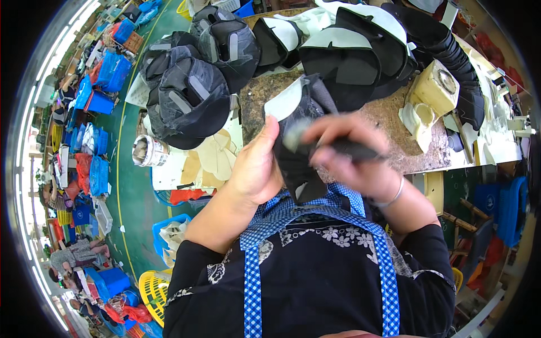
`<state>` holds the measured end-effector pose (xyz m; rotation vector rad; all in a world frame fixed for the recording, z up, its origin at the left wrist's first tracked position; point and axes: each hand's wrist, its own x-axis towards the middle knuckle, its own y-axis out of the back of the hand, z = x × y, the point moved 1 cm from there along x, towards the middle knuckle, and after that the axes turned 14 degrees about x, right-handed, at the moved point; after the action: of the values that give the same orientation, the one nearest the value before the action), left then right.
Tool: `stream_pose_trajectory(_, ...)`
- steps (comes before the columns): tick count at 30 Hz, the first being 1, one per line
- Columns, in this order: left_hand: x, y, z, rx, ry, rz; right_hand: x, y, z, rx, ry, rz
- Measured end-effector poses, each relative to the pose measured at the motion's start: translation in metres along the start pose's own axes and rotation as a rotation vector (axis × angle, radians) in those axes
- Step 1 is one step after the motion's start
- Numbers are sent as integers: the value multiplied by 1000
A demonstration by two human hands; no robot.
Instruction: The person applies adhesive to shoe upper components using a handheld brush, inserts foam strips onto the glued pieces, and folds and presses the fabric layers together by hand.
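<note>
Near edge of the counter (257,92): black fabric piece (294,172) held up.
Side gripped by left hand (260,162) fingers, presumably for steadiness; blurred, dark-handled tool (359,149) gripped in right hand (369,173) fingers, apparently so its pale tip (293,136) is clear.

Black top (315,281), white floral print (345,236), blue-and-white checked apron (310,213), 2 checked straps (252,293), thin bracelet (398,193)

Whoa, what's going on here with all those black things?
A person in a blue checked apron grips a dark piece with a white flap in the left hand. The right hand holds a dark-handled tool over it, too blurred to name. On the bench beyond are more black pieces, some with white tops.
</note>
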<state>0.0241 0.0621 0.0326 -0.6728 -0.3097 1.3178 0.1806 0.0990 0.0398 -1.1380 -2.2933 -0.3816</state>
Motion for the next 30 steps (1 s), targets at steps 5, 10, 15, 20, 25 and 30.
stream_pose_trajectory(5, 2, 11, 4, -79, 5, -13, 3, 7, -1, -96, -77, 163)
stream_pose_trajectory(10, 5, 27, -6, -114, 21, 21, -4, -9, -5, -275, -22, -163)
stream_pose_trajectory(15, -28, 78, -49, 524, 56, -207, -13, 43, -5, 157, -69, 586)
stream_pose_trajectory(20, -42, 79, -43, 1006, -117, 110, -21, 59, 13, 204, -162, 668)
stream_pose_trajectory(25, -5, 86, 61, 558, -452, 374, -4, 56, 20, 277, -138, 756)
stream_pose_trajectory(30, 45, 147, 162, 390, -750, 614, -10, 55, 23, 195, -291, 658)
